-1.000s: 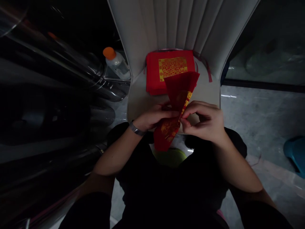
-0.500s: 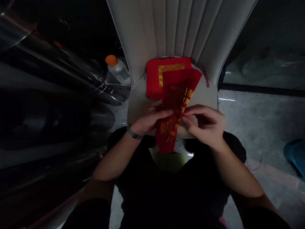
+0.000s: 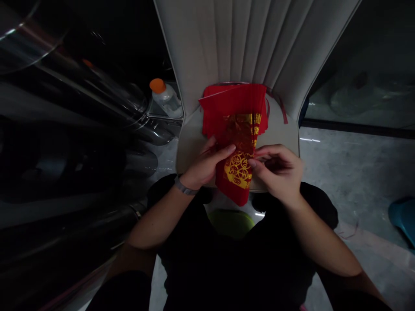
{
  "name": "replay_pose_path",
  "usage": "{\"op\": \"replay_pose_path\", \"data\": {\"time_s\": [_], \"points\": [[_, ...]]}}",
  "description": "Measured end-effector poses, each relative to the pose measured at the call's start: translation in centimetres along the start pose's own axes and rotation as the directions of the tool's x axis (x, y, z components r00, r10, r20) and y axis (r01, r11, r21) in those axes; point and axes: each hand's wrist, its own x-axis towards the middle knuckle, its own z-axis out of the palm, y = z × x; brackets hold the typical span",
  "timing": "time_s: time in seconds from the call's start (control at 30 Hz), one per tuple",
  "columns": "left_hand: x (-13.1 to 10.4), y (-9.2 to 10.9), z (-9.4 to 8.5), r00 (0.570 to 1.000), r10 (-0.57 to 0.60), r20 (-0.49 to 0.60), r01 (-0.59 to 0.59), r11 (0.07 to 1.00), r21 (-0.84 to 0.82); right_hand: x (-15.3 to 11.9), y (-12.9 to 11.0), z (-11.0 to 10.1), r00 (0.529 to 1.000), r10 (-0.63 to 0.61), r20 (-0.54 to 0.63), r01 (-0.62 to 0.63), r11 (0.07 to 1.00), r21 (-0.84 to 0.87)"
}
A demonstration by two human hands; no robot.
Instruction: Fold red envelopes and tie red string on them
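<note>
A fanned bundle of red envelopes with gold patterns hangs over the front of a pale chair seat. My left hand, with a grey band at the wrist, grips the bundle from its left side, thumb on top and fingers partly hidden behind. At the bundle's right edge, my right hand pinches an envelope edge between thumb and forefinger. Behind the bundle, more red envelopes lie on the seat near the backrest, partly covered by it.
The chair's pale ribbed backrest rises behind the seat. A bottle with an orange cap stands at the left. Red cord lies at the seat's right. A blue object is on the floor at far right.
The bundle has turned more upright and its envelopes have spread, with a plain red part now reaching left. A round gold pattern now shows. Both hands keep their hold.
</note>
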Motion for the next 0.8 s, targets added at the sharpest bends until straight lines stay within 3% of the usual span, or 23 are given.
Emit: {"op": "replay_pose_path", "data": {"time_s": [0.17,0.47,0.8], "points": [[-0.06,0.18,-0.13,1.0,0.023,-0.005,-0.023,0.999,0.042,-0.24,0.25,0.42,0.999,0.044,-0.015,-0.044,0.999,0.007],[-0.17,0.27,-0.41,0.999,-0.025,0.043,0.022,0.998,0.051,-0.08,0.3,0.47,0.999,-0.047,-0.023,0.047,0.999,-0.02],[-0.12,0.11,-0.35,0.998,-0.043,0.038,0.041,0.998,0.039,-0.41,0.72,0.46,0.999,-0.033,0.015,0.033,0.999,0.005]]}}
